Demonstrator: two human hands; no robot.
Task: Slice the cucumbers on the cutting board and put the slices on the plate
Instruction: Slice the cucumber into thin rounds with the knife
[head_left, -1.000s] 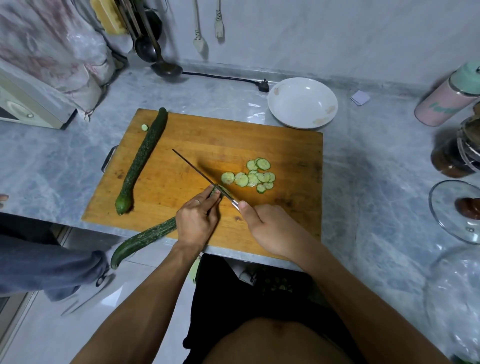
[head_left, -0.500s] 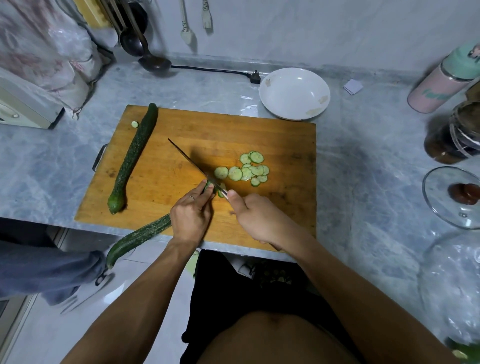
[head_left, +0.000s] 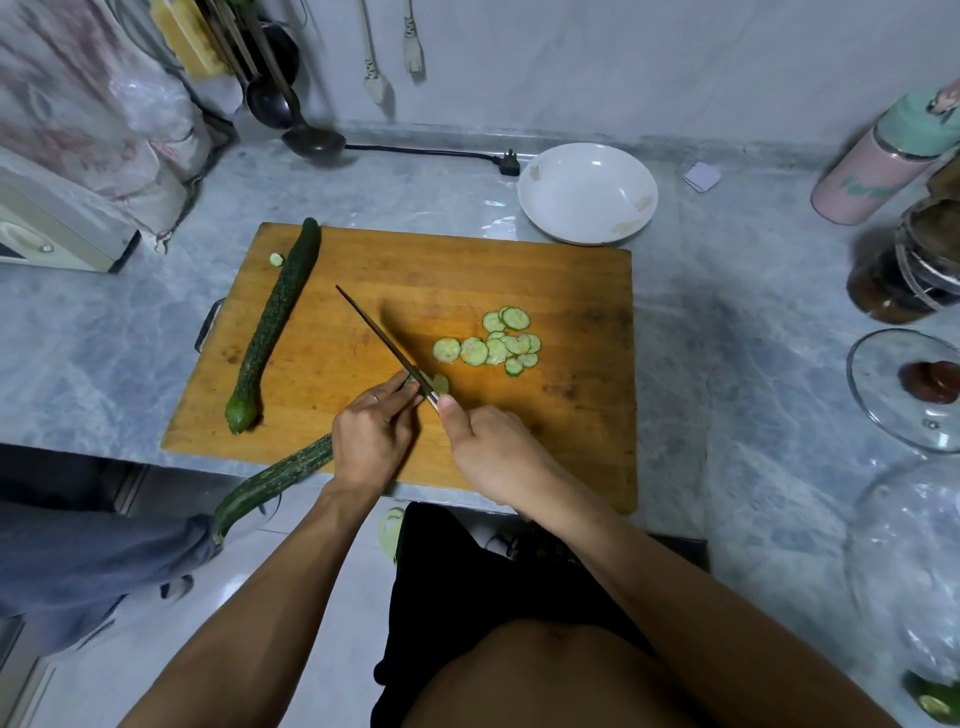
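Note:
A wooden cutting board (head_left: 519, 270) lies on the grey counter. My left hand (head_left: 371, 441) holds down a long cucumber (head_left: 270, 480) whose tail hangs over the board's near edge. My right hand (head_left: 493, 452) grips the handle of a knife (head_left: 384, 343), its blade set at the cucumber's cut end beside my left fingertips. Several slices (head_left: 493, 343) lie in a loose pile to the right of the blade. A second whole cucumber (head_left: 275, 322) rests along the board's left side, a small end piece (head_left: 276, 259) beside it. The white plate (head_left: 587, 192) sits behind the board.
A ladle (head_left: 311, 140) and a black power cord (head_left: 431, 152) lie at the back. A pink and green bottle (head_left: 883, 161), a dark jar (head_left: 909, 265) and a glass lid (head_left: 914, 389) stand at the right. Another person's leg (head_left: 78, 561) is at the lower left.
The knife has kept working at the cucumber's cut end, and a fresh slice lies by the blade. Both hands stay in place on the board.

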